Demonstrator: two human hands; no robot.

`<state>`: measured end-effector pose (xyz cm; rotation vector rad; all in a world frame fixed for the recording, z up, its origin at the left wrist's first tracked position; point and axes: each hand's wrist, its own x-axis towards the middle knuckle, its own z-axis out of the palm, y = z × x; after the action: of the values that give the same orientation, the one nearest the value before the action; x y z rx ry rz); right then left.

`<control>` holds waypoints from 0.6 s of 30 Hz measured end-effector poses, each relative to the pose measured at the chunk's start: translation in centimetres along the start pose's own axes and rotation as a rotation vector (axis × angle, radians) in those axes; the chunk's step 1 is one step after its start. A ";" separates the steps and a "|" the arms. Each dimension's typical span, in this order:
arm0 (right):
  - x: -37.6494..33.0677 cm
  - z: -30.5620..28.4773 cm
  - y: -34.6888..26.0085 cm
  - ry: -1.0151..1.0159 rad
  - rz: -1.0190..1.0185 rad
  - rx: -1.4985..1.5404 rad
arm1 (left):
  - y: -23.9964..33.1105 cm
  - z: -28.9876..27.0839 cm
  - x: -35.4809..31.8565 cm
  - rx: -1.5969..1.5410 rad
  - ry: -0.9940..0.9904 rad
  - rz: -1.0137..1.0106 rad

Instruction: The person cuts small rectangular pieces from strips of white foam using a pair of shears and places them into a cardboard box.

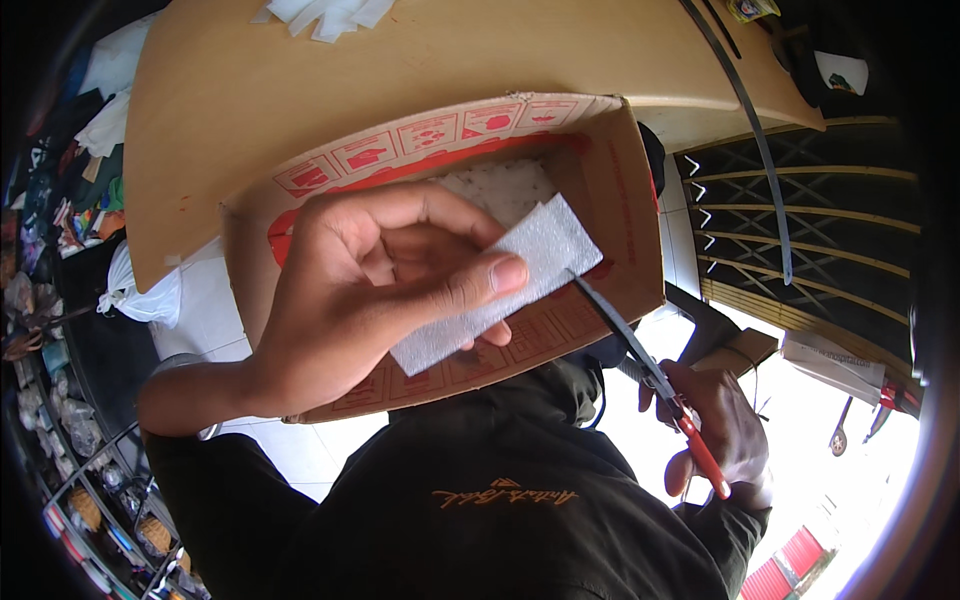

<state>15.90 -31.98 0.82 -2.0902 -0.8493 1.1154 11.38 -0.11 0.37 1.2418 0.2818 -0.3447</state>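
Observation:
A strip of whitish, slightly shiny foam-like sheet [548,245] is pinched between the thumb and fingers of my left hand [370,270]. It looks like two layers at its upper right end. My right hand [722,425] grips scissors [640,350] by their red-orange handles. The blade tips meet the lower right edge of the strip; whether they have cut into it I cannot tell. Both hands are over an open cardboard box [630,170] with red printing on its flaps. Whitish material [510,187] shows inside the box, partly hidden by my left hand.
Behind the box stands a tan table [330,90] with several white strips [325,15] at its far edge. A white plastic bag [140,290] hangs at the left, near shelves [100,500] full of goods. A folding metal gate [800,210] stands at the right.

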 end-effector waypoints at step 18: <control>2.5 0.5 -0.8 -0.126 0.072 0.073 | -1.7 0.7 0.0 -0.119 -0.044 -0.337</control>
<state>16.33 -29.49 0.02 -2.0216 -0.7851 1.3084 10.71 -1.27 -0.90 1.0670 0.4690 -0.6349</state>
